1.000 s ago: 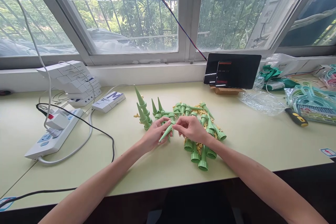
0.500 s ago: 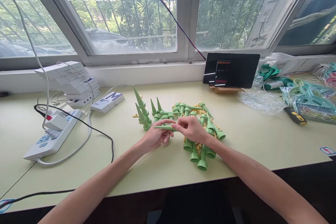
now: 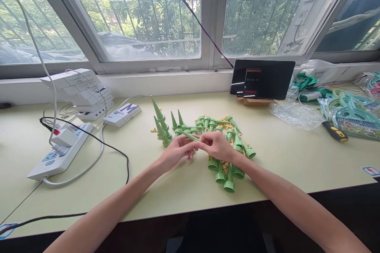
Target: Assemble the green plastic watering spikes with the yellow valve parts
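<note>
A pale green plastic watering spike (image 3: 190, 136) is held between my two hands, its point aimed up and to the left. My left hand (image 3: 178, 151) has its fingers closed around the spike from the left. From the other side, the pinched fingers of my right hand (image 3: 217, 145) meet its wider end, which they partly cover. Whether a small yellow part is also in the fingers is too small to tell. Beside and under my right hand lies a pile of green spikes (image 3: 229, 184) with small yellow valve pieces (image 3: 225, 165). Stacked upright spikes (image 3: 161, 128) stand beyond my left hand.
On the left are a white power strip (image 3: 63, 148), a black cable (image 3: 118, 152) and white boxes (image 3: 123, 115). A tablet (image 3: 267, 79) with a phone leaning on it stands at the back. A screwdriver (image 3: 335, 131), clear plastic wrap and hangers lie on the right.
The spike has tilted from nearly level to point up and left. My left thumb and fingers have shifted around it; my right hand has barely moved.
</note>
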Action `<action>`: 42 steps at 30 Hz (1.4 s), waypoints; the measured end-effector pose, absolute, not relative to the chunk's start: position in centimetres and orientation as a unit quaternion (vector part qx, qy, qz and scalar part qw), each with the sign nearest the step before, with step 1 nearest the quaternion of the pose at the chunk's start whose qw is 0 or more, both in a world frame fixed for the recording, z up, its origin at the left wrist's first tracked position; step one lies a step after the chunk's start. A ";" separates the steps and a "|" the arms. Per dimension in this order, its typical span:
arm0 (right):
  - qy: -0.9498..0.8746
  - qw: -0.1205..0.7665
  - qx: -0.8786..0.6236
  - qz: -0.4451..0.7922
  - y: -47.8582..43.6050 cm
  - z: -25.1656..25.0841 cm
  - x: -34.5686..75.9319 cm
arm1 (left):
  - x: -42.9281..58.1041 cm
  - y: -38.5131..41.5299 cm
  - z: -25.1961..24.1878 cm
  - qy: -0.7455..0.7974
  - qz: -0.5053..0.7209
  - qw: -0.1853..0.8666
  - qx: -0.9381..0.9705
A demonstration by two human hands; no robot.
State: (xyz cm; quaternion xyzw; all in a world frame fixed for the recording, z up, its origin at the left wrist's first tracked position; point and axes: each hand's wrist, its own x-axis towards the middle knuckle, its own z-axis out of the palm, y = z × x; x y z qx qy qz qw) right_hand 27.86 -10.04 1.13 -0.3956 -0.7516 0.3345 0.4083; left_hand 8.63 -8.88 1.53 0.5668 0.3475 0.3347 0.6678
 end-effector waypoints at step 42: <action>-0.766 0.380 -0.370 0.363 -10.2 1.4 27.9 | 8.5 -9.2 2.0 0.366 0.326 0.534 0.689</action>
